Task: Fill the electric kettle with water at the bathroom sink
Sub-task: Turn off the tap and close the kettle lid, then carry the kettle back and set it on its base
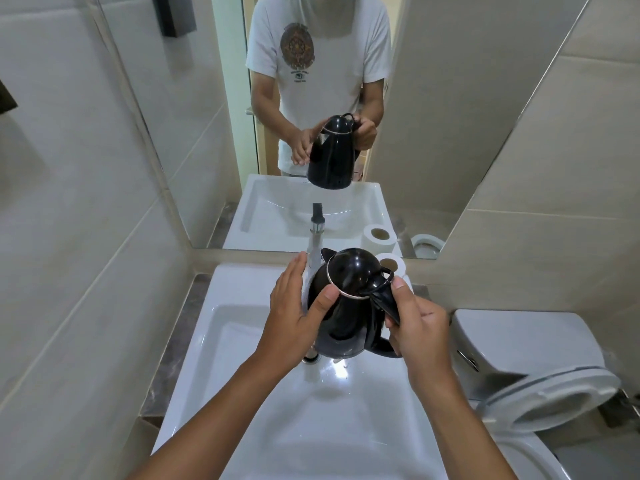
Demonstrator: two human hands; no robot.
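Kettle (346, 306), black and glossy with its domed lid shut, hangs in the air above the white sink (242, 341), held between both hands in front of the tap (316, 256). Whether any water is inside cannot be told, since the lid covers the opening. The sink basin is wide and rectangular; its bowl looks empty apart from a bright glare near the drain (310, 358), which sits just below the kettle's base.

A large mirror (450, 116) fills the wall behind the sink and repeats the person, the kettle and the tap. Pale tiled walls close in on both sides. A white toilet (540, 382) stands to the right of the sink, seat down and lid raised, with its cistern against the wall. A strip of dark stone bench (180, 341) edges the sink on the left. A roll of toilet paper (391, 265) stands at the back right corner, just behind the kettle's handle.

The right hand (420, 330) is clenched around the kettle's handle, thumb lying along the top near the lid hinge. The left hand (294, 306) lies flat against the kettle's left side, fingers (294, 275) straight and loose, thumb resting on the silver rim below the lid.
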